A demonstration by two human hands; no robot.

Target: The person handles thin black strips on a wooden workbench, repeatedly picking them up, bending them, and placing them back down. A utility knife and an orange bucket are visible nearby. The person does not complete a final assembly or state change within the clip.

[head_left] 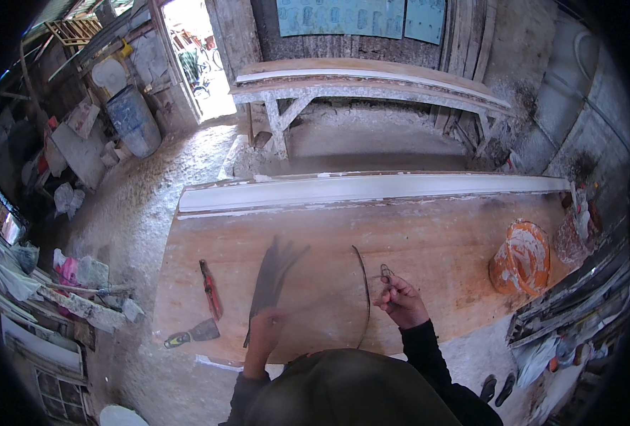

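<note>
My right hand (403, 304) is raised over the wooden table, its fingers pinched on a small bent wire loop (386, 271). My left hand (264, 332) is closed over the near part of the table, beside a bundle of dark thin strips (267, 275). A faint blurred line runs from the left hand toward the right one. What the left fingers hold cannot be made out. Between my hands a single dark curved strip (366, 287) lies on the table. Left of the bundle are red-handled pliers or cutters (210, 291) and a putty knife (192, 334).
A long white moulding (372, 190) lies along the far edge of the wooden table (315, 231). An orange plaster-smeared bucket (519, 259) stands at the right. Beyond are a bench (372, 82) with another white strip and a blue barrel (134, 121).
</note>
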